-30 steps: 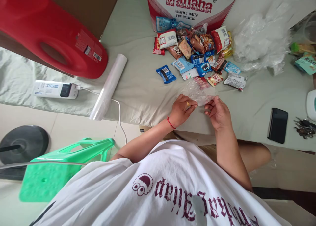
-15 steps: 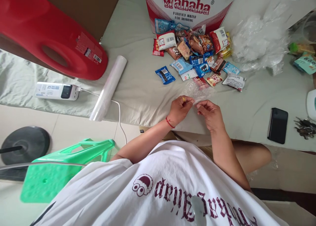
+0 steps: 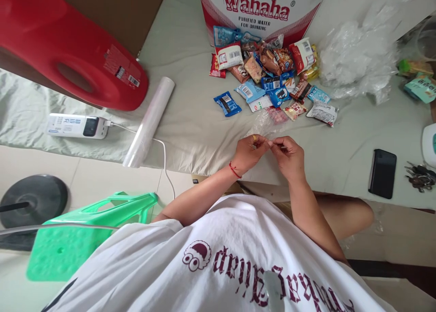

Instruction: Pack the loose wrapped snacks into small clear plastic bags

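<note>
A crumpled clear plastic bag (image 3: 267, 122) lies on the cloth-covered table, its near edge between my fingers. My left hand (image 3: 251, 152), with a ring and a red string bracelet, pinches that edge from the left. Closed on it from the right is my right hand (image 3: 288, 157), its fingertips meeting those of the left. Beyond the bag, a pile of small wrapped snacks (image 3: 269, 76) spreads out; one reddish packet (image 3: 277, 114) shows by the bag's far side. A blue snack packet (image 3: 227, 104) lies apart at the pile's left.
Behind the snacks stands a Wahaha water carton (image 3: 259, 12), with a heap of clear plastic bags (image 3: 357, 60) to its right. A phone (image 3: 383, 173) and keys (image 3: 420, 176) lie right. Leftward are a plastic film roll (image 3: 150, 121), a power bank (image 3: 78, 126) and a red jug (image 3: 102, 53).
My hands have come closer together, so the fingertips now touch. The right hand has shifted slightly left, and the clear bag has been drawn a little toward me and changed shape.
</note>
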Action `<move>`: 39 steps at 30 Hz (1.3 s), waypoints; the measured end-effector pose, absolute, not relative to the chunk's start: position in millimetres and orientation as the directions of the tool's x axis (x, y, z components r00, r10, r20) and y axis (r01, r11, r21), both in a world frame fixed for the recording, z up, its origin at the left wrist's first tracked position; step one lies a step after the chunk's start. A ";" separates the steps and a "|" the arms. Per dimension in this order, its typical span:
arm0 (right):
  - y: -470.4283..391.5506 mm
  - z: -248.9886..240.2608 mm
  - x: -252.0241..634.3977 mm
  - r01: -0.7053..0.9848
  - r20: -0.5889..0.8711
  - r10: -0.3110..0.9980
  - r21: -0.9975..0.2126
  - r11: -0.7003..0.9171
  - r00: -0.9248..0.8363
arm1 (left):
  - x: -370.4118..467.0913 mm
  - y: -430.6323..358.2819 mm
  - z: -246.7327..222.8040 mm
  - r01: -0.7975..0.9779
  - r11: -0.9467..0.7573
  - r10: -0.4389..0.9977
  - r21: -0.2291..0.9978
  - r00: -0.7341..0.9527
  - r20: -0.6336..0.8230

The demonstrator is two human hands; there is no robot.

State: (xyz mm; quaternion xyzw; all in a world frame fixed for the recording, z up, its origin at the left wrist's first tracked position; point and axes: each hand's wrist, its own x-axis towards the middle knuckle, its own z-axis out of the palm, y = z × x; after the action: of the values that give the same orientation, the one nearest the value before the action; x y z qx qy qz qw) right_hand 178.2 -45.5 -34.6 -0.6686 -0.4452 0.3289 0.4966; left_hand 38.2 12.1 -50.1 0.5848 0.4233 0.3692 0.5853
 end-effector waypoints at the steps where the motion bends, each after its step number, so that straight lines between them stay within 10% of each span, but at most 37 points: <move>1: -45.8 -35.2 178.2 0.269 -0.004 0.926 -0.956 -0.114 0.378 | 37.1 13.3 -50.6 0.068 0.052 0.929 0.996 0.362 -0.073; 14: -46.1 -28.2 183.5 0.239 -0.108 0.939 -0.952 -0.193 0.326 | 32.5 15.1 -41.7 0.035 -0.104 0.928 0.994 0.363 0.084; 26: -52.0 -29.5 186.0 0.387 0.087 0.948 -0.921 -0.040 0.305 | 28.9 26.7 -31.8 -0.341 0.384 0.897 0.858 0.360 -0.258; 34: -48.3 -22.6 175.1 0.799 0.495 0.857 -0.570 0.194 0.145 | 25.8 22.1 -18.1 -0.366 0.426 0.870 0.828 0.417 -0.263; 39: -58.4 -35.6 185.2 0.666 0.362 0.905 -0.735 0.127 0.226 | 7.0 22.8 -17.1 -0.435 0.581 0.783 0.688 0.528 -0.328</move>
State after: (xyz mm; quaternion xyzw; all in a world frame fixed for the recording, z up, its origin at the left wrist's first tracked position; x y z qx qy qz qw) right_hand 185.2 -58.4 -35.6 -0.6466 -0.6073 0.1350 0.4415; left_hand 7.0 22.8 -17.1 0.2734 0.3185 0.3669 0.8302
